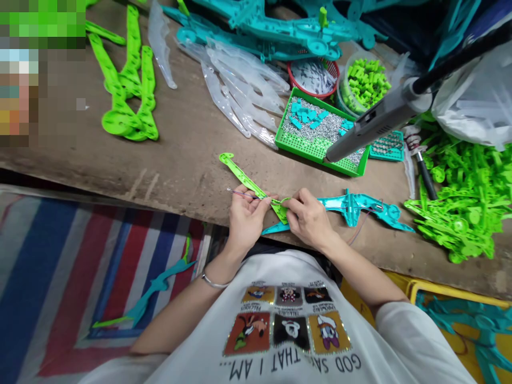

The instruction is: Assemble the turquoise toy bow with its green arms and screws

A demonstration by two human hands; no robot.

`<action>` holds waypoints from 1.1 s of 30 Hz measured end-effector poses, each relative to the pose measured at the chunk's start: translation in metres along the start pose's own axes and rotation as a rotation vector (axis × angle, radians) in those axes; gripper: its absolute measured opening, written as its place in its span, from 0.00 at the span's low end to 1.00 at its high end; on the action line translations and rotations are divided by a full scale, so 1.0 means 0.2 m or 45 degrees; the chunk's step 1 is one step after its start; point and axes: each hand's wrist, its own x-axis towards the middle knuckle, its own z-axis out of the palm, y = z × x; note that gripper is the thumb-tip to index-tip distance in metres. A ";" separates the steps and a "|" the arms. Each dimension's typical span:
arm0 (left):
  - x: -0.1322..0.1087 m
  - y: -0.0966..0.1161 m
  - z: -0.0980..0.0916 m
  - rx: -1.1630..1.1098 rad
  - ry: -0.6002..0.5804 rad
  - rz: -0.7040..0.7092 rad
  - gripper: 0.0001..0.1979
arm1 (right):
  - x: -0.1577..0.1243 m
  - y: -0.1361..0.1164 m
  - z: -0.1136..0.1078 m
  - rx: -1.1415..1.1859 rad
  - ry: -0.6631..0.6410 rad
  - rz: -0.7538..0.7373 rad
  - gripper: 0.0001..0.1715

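Head view: two bare hands to count, over one brown table. With the left hand, pinching one long green part between thumb and fingers, one thin wire beside the fingers. With the right hand, gripping the rounded end of the same part, fingers curled in close. Held at the table's near edge, slanting up to the left, above one blue part, half hidden by the right hand. Cannot tell, because of that hand, whether joined to the blue tip showing below.

Beyond, one each of green tray, small teal tray, red basket and round tub. Hanging over the green tray, one grey power driver; lying farther right, one black-handled screwdriver. Too tangled to count: the green heap at right, the clear parts in their pile and the blue parts at the back. Set apart from that pile, two single clear pieces, one far left, one near the screwdriver. Below on the left, one blue-and-green piece on striped cloth; below on the right, one yellow crate.
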 end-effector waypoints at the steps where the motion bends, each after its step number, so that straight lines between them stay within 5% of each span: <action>1: 0.00 0.00 0.00 -0.007 0.001 -0.005 0.27 | 0.00 0.00 0.00 -0.011 -0.010 -0.001 0.14; 15: -0.01 0.02 0.01 -0.031 -0.003 -0.049 0.28 | 0.02 0.08 -0.04 -0.043 -0.217 -0.096 0.18; 21: -0.04 0.13 -0.15 0.129 -0.114 -0.156 0.23 | 0.01 0.08 -0.03 -0.049 -0.195 -0.090 0.17; 23: -0.08 0.18 -0.22 0.346 0.030 -0.010 0.23 | 0.01 0.07 -0.03 -0.043 -0.200 -0.087 0.16; 26: -0.14 0.21 -0.27 0.745 0.285 0.560 0.23 | 0.02 0.06 -0.04 -0.046 -0.204 -0.094 0.16; 29: -0.16 0.20 -0.24 1.086 -0.114 0.972 0.26 | 0.02 0.06 -0.04 -0.061 -0.197 -0.098 0.16; 31: -0.12 0.17 -0.22 1.221 -0.392 1.016 0.28 | 0.02 0.06 -0.04 -0.060 -0.195 -0.097 0.16; 33: -0.06 0.14 -0.22 1.278 -0.513 0.972 0.28 | 0.02 0.06 -0.04 -0.060 -0.195 -0.101 0.15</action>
